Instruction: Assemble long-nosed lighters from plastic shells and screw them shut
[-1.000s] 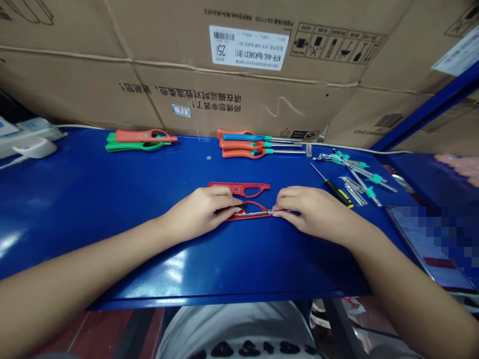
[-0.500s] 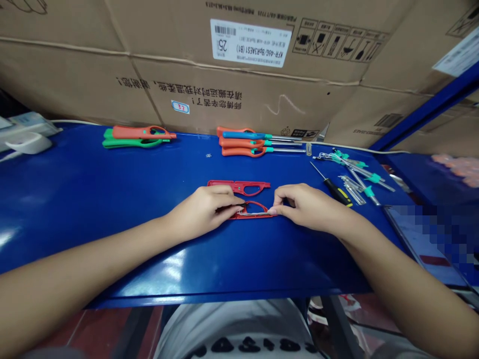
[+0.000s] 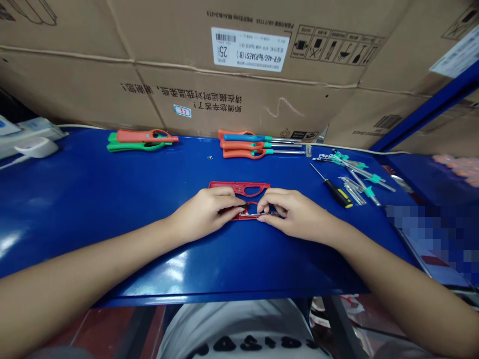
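Observation:
A red plastic shell half lies on the blue table between my hands, with a thin metal part along it. My left hand is closed on its left end. My right hand pinches the metal part at the shell's right end, fingers together. A second red shell half lies flat just behind them, touching neither hand that I can tell.
Orange and green lighters lie at the back left, several orange and blue ones at the back middle. A yellow-black screwdriver and teal-tipped metal parts lie at the right. Cardboard boxes wall the back.
My right hand has slid left along the red shell half, closing the gap to my left hand. The left hand has stayed in place.

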A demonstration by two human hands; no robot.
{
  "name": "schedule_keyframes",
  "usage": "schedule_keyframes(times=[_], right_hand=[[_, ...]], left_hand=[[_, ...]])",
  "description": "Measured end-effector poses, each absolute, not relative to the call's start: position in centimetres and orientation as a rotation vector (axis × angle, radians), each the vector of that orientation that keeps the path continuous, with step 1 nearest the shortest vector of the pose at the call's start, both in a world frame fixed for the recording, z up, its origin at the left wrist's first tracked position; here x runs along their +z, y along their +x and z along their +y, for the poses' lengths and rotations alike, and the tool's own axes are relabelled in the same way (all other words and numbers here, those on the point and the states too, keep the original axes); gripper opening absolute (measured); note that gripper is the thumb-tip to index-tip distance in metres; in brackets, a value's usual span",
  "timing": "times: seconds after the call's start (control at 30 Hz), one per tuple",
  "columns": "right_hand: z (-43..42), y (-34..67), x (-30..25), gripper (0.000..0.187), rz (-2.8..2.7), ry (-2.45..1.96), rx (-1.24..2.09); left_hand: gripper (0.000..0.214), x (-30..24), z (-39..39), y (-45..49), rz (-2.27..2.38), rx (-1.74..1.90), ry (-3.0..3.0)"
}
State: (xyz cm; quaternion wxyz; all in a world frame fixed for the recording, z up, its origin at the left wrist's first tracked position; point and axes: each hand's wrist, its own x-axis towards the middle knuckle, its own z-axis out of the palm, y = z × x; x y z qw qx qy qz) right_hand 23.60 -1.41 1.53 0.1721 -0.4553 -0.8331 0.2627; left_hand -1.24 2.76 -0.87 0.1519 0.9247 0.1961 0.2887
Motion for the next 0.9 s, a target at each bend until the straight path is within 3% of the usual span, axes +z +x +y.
schedule_keyframes(times=[0.47, 0.9], right_hand=[[-1.9, 24.1, 2.2, 0.004, -2.334, -1.369, 0.856], [-2.3, 23.8, 2.3, 0.009, -2.412, -1.32, 0.758]], left_hand=[[0.014, -0.7, 2.6, -1.2, 0.593, 0.955, 2.538], [0.015, -0.9, 2.6, -1.2, 0.596, 0.906, 2.517]])
